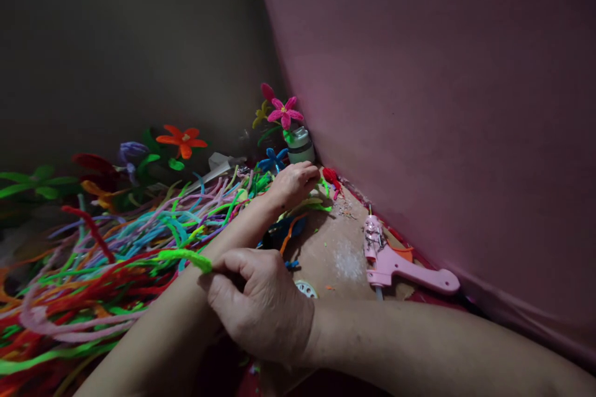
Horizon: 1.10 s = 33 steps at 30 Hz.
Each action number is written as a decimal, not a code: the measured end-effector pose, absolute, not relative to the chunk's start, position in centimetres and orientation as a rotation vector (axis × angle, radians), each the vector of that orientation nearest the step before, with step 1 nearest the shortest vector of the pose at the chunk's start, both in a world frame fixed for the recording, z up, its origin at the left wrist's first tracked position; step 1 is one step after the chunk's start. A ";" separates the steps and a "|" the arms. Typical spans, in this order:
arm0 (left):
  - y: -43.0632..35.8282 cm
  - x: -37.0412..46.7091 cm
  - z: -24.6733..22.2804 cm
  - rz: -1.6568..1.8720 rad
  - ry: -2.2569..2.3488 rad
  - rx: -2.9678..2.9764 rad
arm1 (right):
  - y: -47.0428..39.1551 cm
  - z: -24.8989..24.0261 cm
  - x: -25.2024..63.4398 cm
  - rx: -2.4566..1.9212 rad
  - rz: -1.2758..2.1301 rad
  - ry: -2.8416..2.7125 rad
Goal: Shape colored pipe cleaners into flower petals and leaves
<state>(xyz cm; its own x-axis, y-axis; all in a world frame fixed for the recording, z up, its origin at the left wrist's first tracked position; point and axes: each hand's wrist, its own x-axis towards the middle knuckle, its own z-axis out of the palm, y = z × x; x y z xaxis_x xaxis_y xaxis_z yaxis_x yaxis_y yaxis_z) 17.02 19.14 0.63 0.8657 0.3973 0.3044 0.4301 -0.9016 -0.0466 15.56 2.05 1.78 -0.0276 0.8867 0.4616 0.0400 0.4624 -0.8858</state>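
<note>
My right hand (263, 307) pinches a short bright green pipe cleaner piece (189, 257) between thumb and forefinger; the piece points left above my left forearm. Stretched away from me, my left hand (295, 185) is low over the board, its fingers curled down and close together. Whatever lies between those fingertips is hidden. Light green pipe cleaner pieces (319, 203) lie right beside them, with a red fuzzy piece (331, 177) a little further right. Just behind the left hand stands a pale lidded jar (300, 145).
A heap of multicoloured pipe cleaners (139, 260) spreads across the left. Behind it stand an orange pipe cleaner flower (182, 141) and a pink one (285, 113). A pink glue gun (395, 263) lies at right on the board (321, 248), beside a pink wall (442, 105).
</note>
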 end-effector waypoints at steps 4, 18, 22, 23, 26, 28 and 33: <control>19.5 16.3 1.5 -0.705 -0.810 -2.947 | 2.1 1.4 15.3 -0.863 0.818 -1.450; 18.3 10.8 4.2 -1.087 -1.558 -2.937 | 4.3 1.6 15.5 -0.799 1.371 -0.795; 15.3 6.9 6.6 -1.490 -2.157 -3.397 | 5.6 1.1 15.6 -0.776 1.456 -0.583; 14.5 6.2 6.9 -1.520 -2.196 -3.452 | 5.7 0.9 15.5 -0.771 1.454 -0.577; 12.4 5.3 6.7 -1.337 -2.205 -3.513 | 5.7 0.5 15.3 -0.761 1.465 -0.603; 11.4 5.4 6.5 -1.256 -2.235 -3.392 | 5.6 0.4 15.2 -0.768 1.480 -0.631; 9.8 6.3 6.3 -1.442 -2.163 -2.859 | 5.1 0.4 15.0 -0.820 1.544 -0.746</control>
